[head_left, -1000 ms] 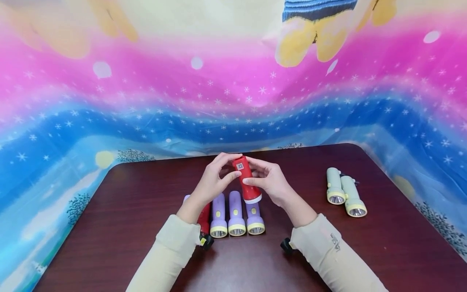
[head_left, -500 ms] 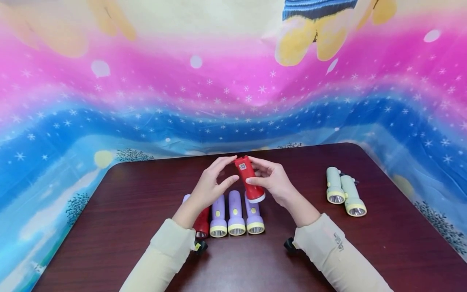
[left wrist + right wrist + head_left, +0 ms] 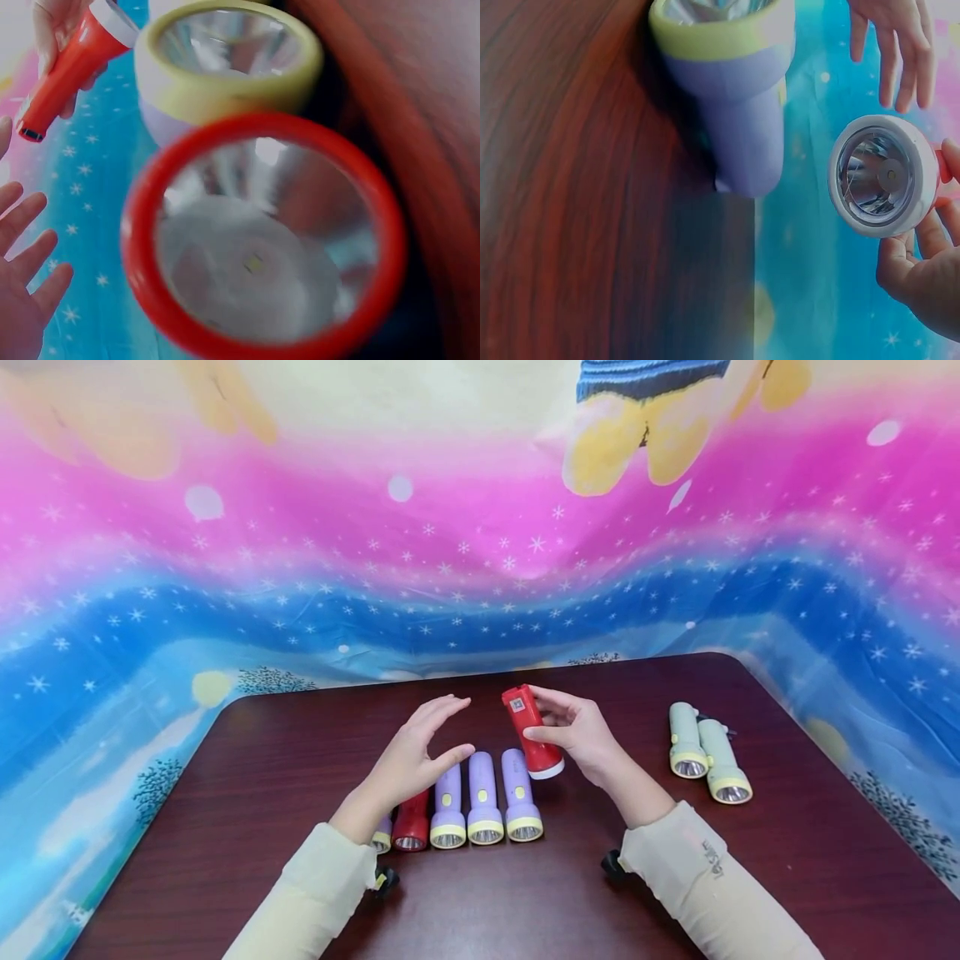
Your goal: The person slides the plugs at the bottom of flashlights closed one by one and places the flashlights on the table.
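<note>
My right hand [image 3: 581,735] grips a red flashlight [image 3: 531,727] with a white rim, held tilted above the table, its lens end lower and toward me. In the right wrist view its white-rimmed lens [image 3: 881,176] faces the camera. My left hand [image 3: 408,752] is apart from it, fingers straight and thumb spread, over the left part of a row of flashlights. That row has a second red flashlight [image 3: 411,822] between purple flashlights [image 3: 486,797] with yellow rims. In the left wrist view the lens of this red flashlight [image 3: 262,240] looms close. My left forearm partly covers the leftmost purple flashlight [image 3: 382,835].
Two pale green flashlights [image 3: 686,739] lie side by side at the right of the dark brown table [image 3: 600,902]. Behind the table's far edge hangs a colourful printed cloth [image 3: 480,568]. A black wrist device [image 3: 613,864] sits under each cuff.
My left hand has let go of the red flashlight and drawn back left. My right hand has carried that flashlight slightly to the right, uncovering more of the purple one behind it.
</note>
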